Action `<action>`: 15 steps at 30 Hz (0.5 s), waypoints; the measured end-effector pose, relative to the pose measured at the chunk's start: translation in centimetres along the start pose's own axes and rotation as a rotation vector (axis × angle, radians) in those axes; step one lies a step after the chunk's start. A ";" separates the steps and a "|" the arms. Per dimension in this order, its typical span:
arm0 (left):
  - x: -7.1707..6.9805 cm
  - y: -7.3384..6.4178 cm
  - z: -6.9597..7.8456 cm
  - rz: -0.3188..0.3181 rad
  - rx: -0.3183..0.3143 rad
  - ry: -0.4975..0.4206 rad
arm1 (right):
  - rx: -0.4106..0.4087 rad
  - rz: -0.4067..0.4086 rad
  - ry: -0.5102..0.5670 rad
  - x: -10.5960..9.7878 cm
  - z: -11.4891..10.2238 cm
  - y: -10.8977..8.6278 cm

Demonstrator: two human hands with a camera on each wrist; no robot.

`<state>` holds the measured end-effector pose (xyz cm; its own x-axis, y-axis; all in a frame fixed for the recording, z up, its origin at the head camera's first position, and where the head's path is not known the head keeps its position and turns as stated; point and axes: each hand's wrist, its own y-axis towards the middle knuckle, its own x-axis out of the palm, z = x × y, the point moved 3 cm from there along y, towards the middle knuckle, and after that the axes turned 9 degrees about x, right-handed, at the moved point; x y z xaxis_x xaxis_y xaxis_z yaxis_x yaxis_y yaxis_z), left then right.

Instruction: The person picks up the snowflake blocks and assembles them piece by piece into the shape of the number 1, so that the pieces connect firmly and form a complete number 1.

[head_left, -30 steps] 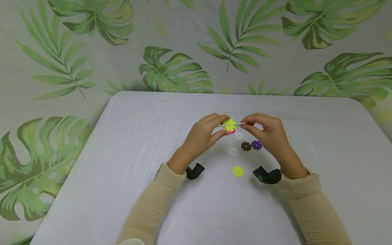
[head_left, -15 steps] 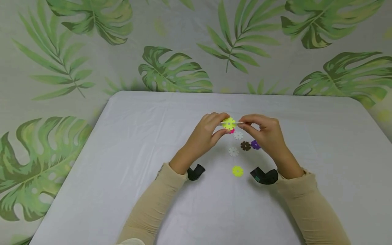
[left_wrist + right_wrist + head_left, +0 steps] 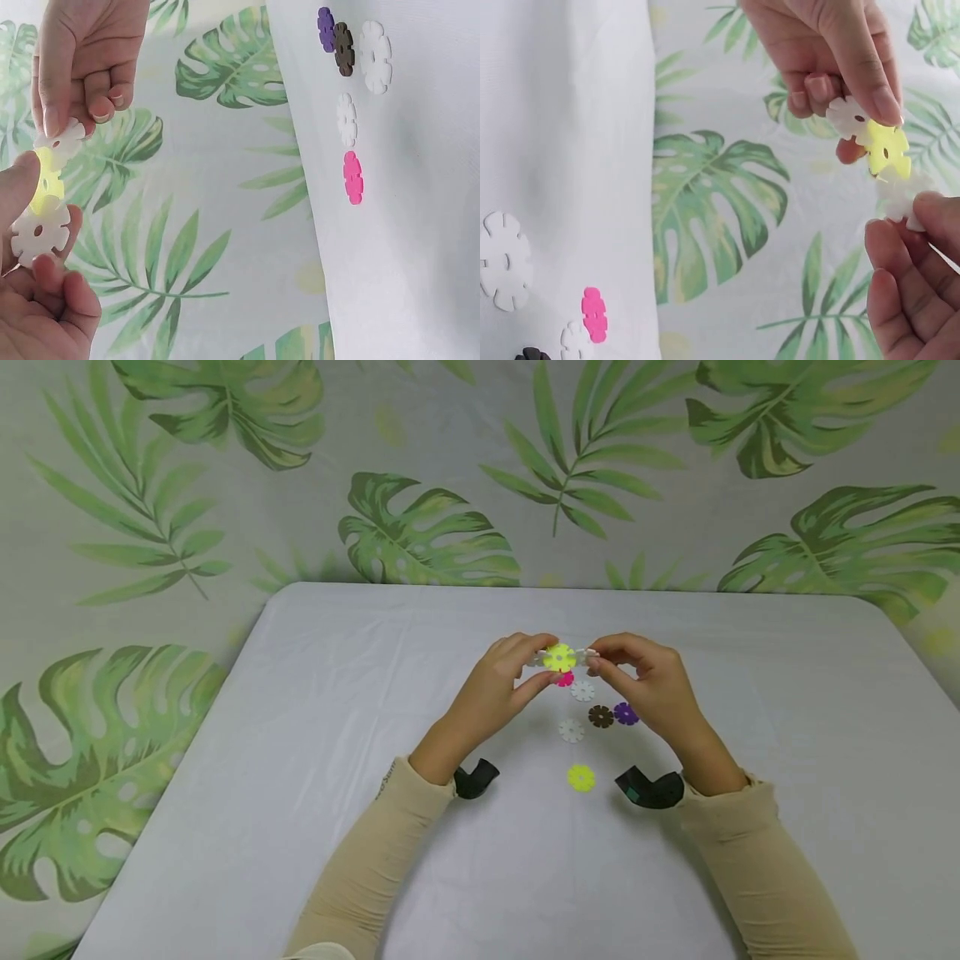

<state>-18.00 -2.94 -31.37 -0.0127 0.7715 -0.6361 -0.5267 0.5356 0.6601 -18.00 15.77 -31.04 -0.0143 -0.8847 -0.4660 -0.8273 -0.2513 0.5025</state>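
Observation:
Above the table, my left hand [image 3: 487, 689] holds a yellow notched disc [image 3: 559, 657], thumb below and fingers above. A white notched disc [image 3: 40, 231] is joined to the yellow one on the left-hand side, partly covered by fingers in the left wrist view. On the other side, my right hand [image 3: 645, 681] pinches a second white notched disc [image 3: 904, 196] between thumb and forefinger. That disc meets the yellow one's edge. How deep its slot sits is too small to tell.
Beneath the hands lie loose notched discs: pink [image 3: 566, 679], white [image 3: 582, 692], another white [image 3: 572, 732], brown [image 3: 601, 717], purple [image 3: 626, 713] and, nearer the front, yellow [image 3: 581, 777]. Dark wrist-camera mounts [image 3: 651, 787] jut inward from both cuffs. Leaf-patterned cloth [image 3: 431, 531] hangs behind the white table [image 3: 315, 693].
Both hands have risen slightly with the joined discs. The white discs, seen almost edge-on before, are now turned to show more of their faces. The loose discs stay put.

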 end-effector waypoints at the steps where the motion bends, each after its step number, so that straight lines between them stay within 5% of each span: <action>1: 0.0 0.0 0.0 -0.006 -0.005 0.003 | 0.011 -0.001 0.011 0.0 0.0 0.0; 7: 0.0 -0.1 0.0 -0.025 -0.006 0.054 | 0.091 -0.017 0.128 0.1 0.1 -0.1; 15: 0.2 -0.1 0.1 0.019 0.077 0.080 | 0.178 -0.073 0.257 0.9 0.0 -0.4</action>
<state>-17.87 -2.77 -31.55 -0.0911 0.7536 -0.6510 -0.4590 0.5483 0.6990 -17.69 15.10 -31.64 0.1722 -0.9428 -0.2854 -0.9064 -0.2651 0.3288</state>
